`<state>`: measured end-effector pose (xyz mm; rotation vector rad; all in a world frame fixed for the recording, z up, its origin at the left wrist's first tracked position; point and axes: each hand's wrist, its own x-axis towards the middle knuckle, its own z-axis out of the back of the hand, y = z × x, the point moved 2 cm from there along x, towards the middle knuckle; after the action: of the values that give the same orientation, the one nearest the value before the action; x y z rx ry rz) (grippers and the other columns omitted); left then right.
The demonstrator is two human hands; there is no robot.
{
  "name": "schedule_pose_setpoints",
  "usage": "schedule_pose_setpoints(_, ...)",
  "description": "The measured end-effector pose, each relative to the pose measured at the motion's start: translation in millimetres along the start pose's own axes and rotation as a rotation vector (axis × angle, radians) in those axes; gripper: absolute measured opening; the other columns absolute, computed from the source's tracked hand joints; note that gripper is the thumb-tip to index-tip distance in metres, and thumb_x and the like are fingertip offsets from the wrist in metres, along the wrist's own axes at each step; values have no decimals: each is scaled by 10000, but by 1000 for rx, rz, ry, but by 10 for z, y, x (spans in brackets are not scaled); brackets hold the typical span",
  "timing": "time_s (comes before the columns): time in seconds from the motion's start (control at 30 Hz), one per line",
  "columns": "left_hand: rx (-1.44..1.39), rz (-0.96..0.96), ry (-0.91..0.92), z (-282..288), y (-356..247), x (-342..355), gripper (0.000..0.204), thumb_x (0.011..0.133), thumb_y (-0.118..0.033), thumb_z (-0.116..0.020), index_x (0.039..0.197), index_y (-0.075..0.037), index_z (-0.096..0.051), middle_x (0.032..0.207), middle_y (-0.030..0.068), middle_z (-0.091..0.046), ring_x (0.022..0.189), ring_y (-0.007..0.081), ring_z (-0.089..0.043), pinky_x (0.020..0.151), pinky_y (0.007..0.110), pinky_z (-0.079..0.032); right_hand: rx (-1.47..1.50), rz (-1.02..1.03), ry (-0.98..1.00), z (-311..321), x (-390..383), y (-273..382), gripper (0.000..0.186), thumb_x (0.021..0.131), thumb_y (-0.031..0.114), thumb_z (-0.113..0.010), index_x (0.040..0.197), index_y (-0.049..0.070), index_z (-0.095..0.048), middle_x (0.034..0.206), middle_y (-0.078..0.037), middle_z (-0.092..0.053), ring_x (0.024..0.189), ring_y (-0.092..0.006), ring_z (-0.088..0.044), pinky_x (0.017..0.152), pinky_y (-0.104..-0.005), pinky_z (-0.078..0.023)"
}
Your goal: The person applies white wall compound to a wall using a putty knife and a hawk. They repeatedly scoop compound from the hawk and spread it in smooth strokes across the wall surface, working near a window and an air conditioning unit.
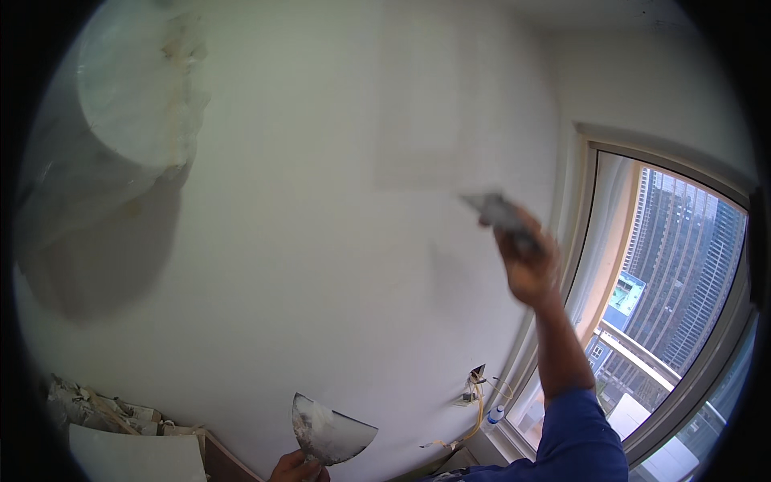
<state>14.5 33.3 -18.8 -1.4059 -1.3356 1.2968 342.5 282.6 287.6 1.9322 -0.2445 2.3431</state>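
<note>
At the lower edge my left hand is closed around a wide putty knife. Its fan-shaped blade points up and carries white paste and dark smears. My right arm, in a blue sleeve, reaches up toward the right. Gripped in my right hand is a grey scraper-like tool, blurred by motion, with its thin edge pointing left. Behind both tools stands a pale wall with faint greyish patches high up. From this view I cannot tell whether the right tool touches it.
A plastic-wrapped bulky object juts out at upper left. A window fills the right side, with a bottle on its sill. Yellow wires hang from an opened wall box. Debris and a white panel lie lower left.
</note>
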Motion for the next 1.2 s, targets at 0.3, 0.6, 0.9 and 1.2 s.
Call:
schedule_pose_setpoints(0.3, -243, 96, 150, 111, 117, 28, 269, 995, -347, -658, 946, -84, -630, 695, 78, -621, 467, 134, -513, 391, 261, -380, 698, -487, 442, -1474, -2379, 1224, 598, 862, -195, -612, 1383, 98, -588, 1329, -158, -676, 1238, -332, -659, 970, -386, -585)
schedule_pose_setpoints(0.6, 290, 134, 82, 451, -24, -136, 318, 1024, -370, -607, 972, -62, -663, 712, 67, -651, 642, 193, -630, 573, 351, -494, 543, -829, 849, -1800, -3393, 1341, 615, 941, -44, -482, 1528, 125, -409, 1415, -126, -604, 1215, -331, -645, 1014, -406, -549)
schedule_pose_setpoints(0.9, 1277, -602, -9, 557, 321, -20, 583, 958, -69, -539, 1534, -120, -463, 1035, 203, -639, 760, 386, -660, 682, 503, -551, 1436, -1965, 93, -2014, -3304, 1860, 311, 967, 205, -628, 1248, 75, -650, 1147, -81, -665, 1034, -238, -639, 792, -429, -552)
schedule_pose_setpoints(1.2, 1276, -742, -80, 593, 253, 50, 554, 964, -84, -575, 1509, -132, -483, 933, 199, -651, 712, 378, -648, 586, 464, -540, 1733, -1693, -120, -1767, -3592, 1524, 337, 1017, 136, -519, 1328, 9, -545, 1174, -150, -676, 1017, -274, -682, 847, -428, -579)
